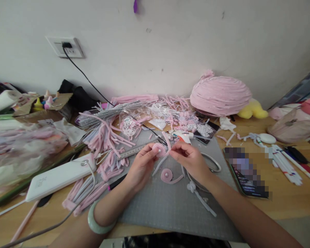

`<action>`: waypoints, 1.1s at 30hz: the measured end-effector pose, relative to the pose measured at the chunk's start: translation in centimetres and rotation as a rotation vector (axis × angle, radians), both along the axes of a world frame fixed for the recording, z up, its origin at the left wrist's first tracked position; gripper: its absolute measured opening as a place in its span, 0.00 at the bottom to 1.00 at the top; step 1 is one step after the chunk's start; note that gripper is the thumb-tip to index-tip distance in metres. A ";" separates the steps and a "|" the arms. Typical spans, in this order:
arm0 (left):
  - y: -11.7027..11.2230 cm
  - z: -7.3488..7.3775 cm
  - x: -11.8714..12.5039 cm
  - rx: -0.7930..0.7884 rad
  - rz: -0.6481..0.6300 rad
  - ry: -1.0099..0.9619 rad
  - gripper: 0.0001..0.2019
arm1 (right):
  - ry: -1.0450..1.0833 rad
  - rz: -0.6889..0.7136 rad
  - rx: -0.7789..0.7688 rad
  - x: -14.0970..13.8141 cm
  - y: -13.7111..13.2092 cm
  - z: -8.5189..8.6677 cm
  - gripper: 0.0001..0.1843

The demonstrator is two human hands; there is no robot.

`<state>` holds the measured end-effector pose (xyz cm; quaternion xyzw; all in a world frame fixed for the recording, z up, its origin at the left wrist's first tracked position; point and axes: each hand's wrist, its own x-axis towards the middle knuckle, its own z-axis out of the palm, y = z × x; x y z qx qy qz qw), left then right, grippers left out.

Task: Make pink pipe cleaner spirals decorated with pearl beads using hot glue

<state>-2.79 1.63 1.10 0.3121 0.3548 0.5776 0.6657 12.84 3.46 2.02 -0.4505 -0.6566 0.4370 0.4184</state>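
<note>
My left hand (141,167) pinches a pink chenille-stem spiral (159,150) with a pearly bead at its centre. My right hand (189,160) has its thumb and forefinger closed on the stem end at the coil's right side; a pink length sticks up there. Both are held above a grey cutting mat (144,210). Just below the hands lies a second pink spiral (166,175) with a loose tail. A pale knotted stem (191,187) rests under my right forearm. Beyond my fingers are a glue gun (185,137) and a metal ruler (131,152).
Bundles of pink chenille stems (103,132) crowd the left and back. A white power bank (60,177) with a cable lies at left. On the right are a phone (249,177), white markers (286,165) and a large pink wrapped dome (220,96) by the wall.
</note>
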 end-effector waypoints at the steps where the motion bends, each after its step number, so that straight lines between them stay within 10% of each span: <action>1: 0.0 0.0 0.0 0.001 0.004 0.006 0.08 | -0.004 0.003 0.011 0.0 0.0 0.0 0.09; 33: -0.3 -0.2 0.0 0.064 0.000 0.166 0.05 | 0.009 -0.021 0.005 0.0 -0.2 -0.2 0.10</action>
